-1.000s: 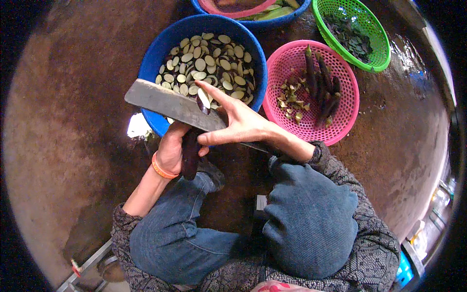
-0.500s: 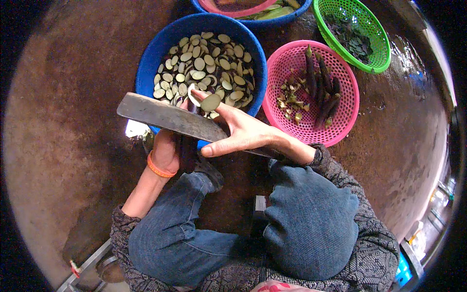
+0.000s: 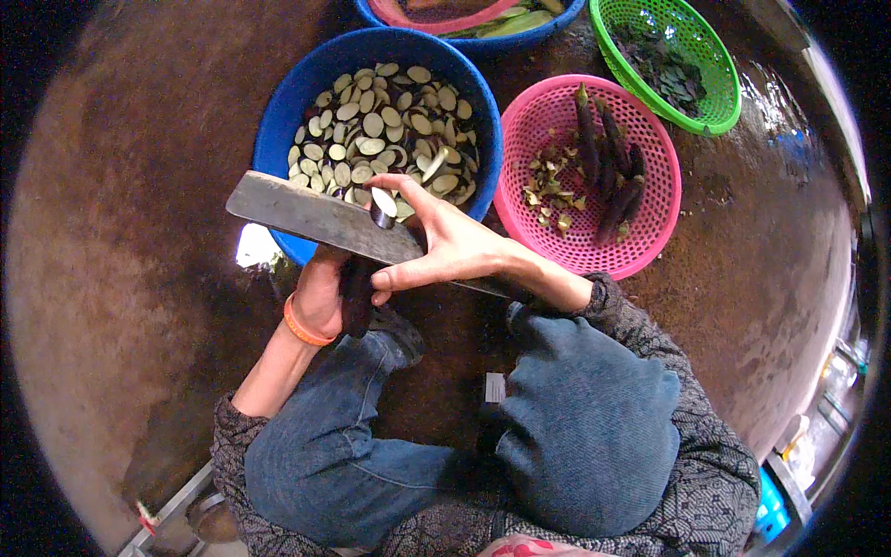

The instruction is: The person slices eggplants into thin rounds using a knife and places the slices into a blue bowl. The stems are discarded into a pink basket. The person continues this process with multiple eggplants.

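My left hand [image 3: 320,286], with an orange wristband [image 3: 307,320], is closed around a dark purple eggplant [image 3: 356,306]. Its pale cut end shows past the blade; most of the left fingers are hidden beneath the knife. A wide, dark-bladed knife [image 3: 311,215] lies crosswise over the eggplant. My right hand [image 3: 455,241] is closed on this knife, thumb on the near side and fingers reaching over the far side by the cut end. Below is a blue basin [image 3: 271,116] holding many pale oval eggplant slices [image 3: 371,147]. One slice [image 3: 435,165] stands on edge above the others, apparently falling.
Right of the basin sits a pink colander [image 3: 665,218] with several whole eggplants [image 3: 608,167] and cut-off stem pieces [image 3: 554,186]. Behind it, a green colander [image 3: 728,111] holds dark leaves [image 3: 664,70]. Another blue basin [image 3: 520,37] stands at the far edge on the brown floor [image 3: 139,232].
A slice that hung at the blade by my right fingers has come away and dropped farther over the basin. The eggplant shows a fresh cut end. My right hand has shifted slightly left.
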`<state>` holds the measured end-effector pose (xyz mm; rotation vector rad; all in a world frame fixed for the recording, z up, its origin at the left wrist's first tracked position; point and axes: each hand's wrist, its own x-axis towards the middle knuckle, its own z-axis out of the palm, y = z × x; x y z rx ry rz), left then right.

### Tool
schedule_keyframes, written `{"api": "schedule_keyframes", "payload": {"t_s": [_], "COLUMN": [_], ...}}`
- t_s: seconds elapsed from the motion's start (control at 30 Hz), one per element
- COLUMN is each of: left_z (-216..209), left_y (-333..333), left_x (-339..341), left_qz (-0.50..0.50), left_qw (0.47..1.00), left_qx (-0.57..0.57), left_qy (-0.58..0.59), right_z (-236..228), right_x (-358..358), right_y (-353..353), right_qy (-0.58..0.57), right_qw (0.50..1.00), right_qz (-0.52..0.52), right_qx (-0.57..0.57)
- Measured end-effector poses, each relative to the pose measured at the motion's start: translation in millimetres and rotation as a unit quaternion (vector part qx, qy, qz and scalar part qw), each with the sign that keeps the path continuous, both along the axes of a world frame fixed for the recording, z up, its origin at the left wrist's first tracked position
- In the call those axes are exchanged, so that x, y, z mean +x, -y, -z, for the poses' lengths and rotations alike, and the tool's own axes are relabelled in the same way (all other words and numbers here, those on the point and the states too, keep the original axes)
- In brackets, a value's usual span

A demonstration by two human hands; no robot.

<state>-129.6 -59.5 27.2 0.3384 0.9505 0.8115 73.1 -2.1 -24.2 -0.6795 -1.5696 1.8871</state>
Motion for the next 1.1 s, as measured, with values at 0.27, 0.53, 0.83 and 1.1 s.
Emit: {"api": "schedule_keyframes", "payload": {"t_s": [0.27,0.53,0.83,1.1], "left_z": [-2,12,1,6], "left_y": [-3,-7,3,9], "left_x": [4,-5,6,-1], "left_qz": [0.077,-0.104,-0.105,0.061], "left_qw": [0.997,0.994,0.990,0.998], "left_qx": [0.007,-0.007,-0.045,-0.011], "left_qy": [0.007,-0.031,-0.077,0.005], "right_z": [5,4,-4,4], "right_x": [6,4,1,-3], "right_y": [-11,1,4,-2], "right_qy": [0.036,-0.031,-0.012,-0.013], "right_qw": [0.999,0.999,0.999,0.998], "right_qz": [0.030,-0.013,-0.036,-0.008], "right_qx": [-0.012,-0.036,-0.036,-0.060]}}
